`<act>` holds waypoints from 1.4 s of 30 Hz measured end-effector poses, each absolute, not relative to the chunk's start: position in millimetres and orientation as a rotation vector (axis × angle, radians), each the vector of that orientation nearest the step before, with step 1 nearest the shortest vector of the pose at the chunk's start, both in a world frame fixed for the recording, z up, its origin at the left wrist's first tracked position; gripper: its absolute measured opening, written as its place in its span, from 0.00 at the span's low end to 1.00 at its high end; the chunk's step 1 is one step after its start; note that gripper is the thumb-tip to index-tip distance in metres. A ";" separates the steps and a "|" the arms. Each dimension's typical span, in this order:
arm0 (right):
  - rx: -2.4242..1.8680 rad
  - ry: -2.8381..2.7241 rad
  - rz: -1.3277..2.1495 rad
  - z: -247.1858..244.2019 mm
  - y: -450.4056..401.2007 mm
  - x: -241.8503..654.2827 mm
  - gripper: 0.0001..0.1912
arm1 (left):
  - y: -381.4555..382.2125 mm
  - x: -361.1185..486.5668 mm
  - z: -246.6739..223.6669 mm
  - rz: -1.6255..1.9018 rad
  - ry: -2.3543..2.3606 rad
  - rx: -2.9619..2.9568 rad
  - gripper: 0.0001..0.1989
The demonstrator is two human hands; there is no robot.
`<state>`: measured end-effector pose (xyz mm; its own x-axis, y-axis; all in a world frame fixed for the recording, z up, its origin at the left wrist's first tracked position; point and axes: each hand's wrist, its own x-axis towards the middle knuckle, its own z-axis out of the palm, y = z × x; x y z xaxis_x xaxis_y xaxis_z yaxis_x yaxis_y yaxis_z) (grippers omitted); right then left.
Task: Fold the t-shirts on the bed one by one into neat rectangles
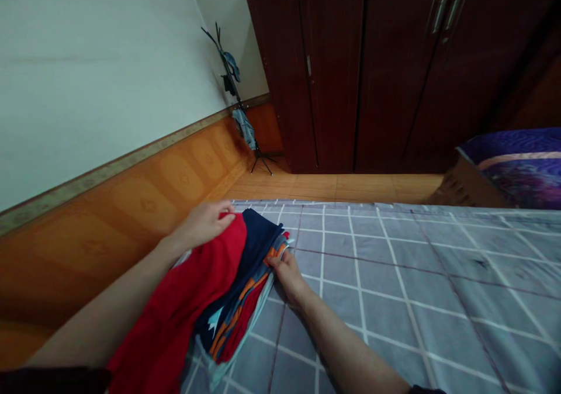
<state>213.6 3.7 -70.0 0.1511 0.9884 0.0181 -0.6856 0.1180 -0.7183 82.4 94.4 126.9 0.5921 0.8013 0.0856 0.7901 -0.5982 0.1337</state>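
A stack of folded clothes in navy, orange, red and pale green lies on the bed's grey checked sheet, with a navy garment on top. Red cloth drapes over the stack's left part and runs down toward the bottom edge of the view. My left hand rests at the far end of the red cloth, fingers bent over its edge. At the stack's right side, my right hand pinches the edge of an orange and navy garment between thumb and fingers.
The checked bed sheet stretches to the right. Beyond the bed stand a dark red wardrobe and a black coat stand with items hanging on it. At the right is a brown basket or crate beneath purple bedding. A wall runs along the left.
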 end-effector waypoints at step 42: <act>-0.690 -0.599 1.288 -71.9 8.0 216.6 0.18 | 147.0 151.1 1.9 0.047 0.901 2.241 0.15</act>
<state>216.6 8.0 -71.9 0.1844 0.9826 0.0204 -0.6483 0.1372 -0.7490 151.1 147.0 1.9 0.7560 0.6179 -0.2161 0.5921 -0.5048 0.6282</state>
